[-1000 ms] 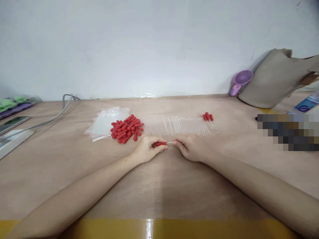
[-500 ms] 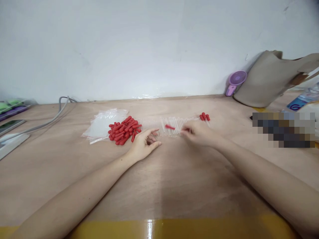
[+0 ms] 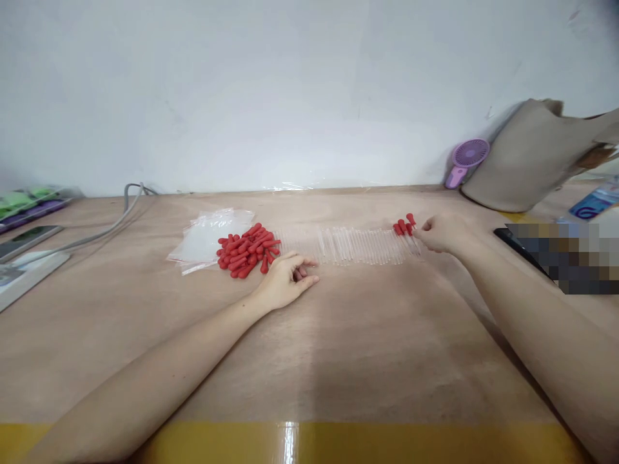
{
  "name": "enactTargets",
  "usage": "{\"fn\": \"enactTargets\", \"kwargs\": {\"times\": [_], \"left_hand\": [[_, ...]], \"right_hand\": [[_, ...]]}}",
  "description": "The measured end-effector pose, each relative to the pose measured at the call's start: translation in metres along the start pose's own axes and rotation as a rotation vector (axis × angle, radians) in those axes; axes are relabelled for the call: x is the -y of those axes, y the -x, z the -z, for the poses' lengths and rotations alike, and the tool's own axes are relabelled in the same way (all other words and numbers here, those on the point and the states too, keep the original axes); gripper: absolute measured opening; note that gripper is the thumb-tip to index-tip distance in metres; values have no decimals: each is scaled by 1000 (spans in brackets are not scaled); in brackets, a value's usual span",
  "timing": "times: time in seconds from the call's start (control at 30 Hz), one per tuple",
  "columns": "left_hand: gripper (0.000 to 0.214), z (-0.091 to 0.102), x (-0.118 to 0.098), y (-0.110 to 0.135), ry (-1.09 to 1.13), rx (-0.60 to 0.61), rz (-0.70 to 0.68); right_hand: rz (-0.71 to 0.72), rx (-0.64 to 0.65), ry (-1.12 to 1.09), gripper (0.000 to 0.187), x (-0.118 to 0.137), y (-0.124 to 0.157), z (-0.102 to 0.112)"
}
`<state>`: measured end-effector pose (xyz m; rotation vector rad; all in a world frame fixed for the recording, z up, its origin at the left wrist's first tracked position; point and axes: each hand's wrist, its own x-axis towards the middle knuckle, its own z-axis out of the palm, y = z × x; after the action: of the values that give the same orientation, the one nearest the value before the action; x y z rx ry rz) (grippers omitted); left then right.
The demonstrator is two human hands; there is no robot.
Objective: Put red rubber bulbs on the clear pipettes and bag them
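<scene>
My right hand [image 3: 439, 233] is at the far right end of a row of thin clear glass tubes [image 3: 360, 246]. Its thumb and finger are pinched on a dropper with a red rubber bulb [image 3: 411, 219], the bulb pointing up and away from me. Beside it lie several other red-bulbed droppers [image 3: 401, 227]. My left hand [image 3: 289, 280] rests on the table, fingers loosely curled and thumb apart, with nothing seen in it. A heap of loose red bulbs [image 3: 245, 250] sits just beyond and left of my left hand.
Clear plastic bags [image 3: 200, 238] lie stacked left of the heap. Further left are a grey cable [image 3: 104, 235], a phone [image 3: 31, 240] and a white power strip [image 3: 36, 277]. A purple hand fan [image 3: 468, 158] and a beige bag [image 3: 522, 161] stand against the wall.
My right hand has moved right with the red-bulbed dropper, from over the middle of the tubes to the finished-looking droppers at the end. The left hand has stayed nearly still.
</scene>
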<state>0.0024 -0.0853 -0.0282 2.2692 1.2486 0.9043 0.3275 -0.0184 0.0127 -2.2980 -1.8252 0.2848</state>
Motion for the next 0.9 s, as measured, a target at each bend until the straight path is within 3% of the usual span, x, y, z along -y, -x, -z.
{"fn": "enactTargets", "kwargs": {"times": [0.23,0.53,0.67,0.8,0.9], "left_hand": [[20,0,-2,0,-26,8,3],[20,0,0,0,-25,19,-2],[20,-1,-3,0,-38,18,5],[15,9,-3,-4,-220,-100,-19],[15,29,1,-11,-404,-170,15]], "right_hand": [[46,-49,9,6,-6,-7,-13],[69,-115,-50,8,-10,-9,-16],[151,-227,-77,14,2,0,-15],[295,-192,-158,14,25,18,-20],[394,-161,-200,12,45,30,-27]]}}
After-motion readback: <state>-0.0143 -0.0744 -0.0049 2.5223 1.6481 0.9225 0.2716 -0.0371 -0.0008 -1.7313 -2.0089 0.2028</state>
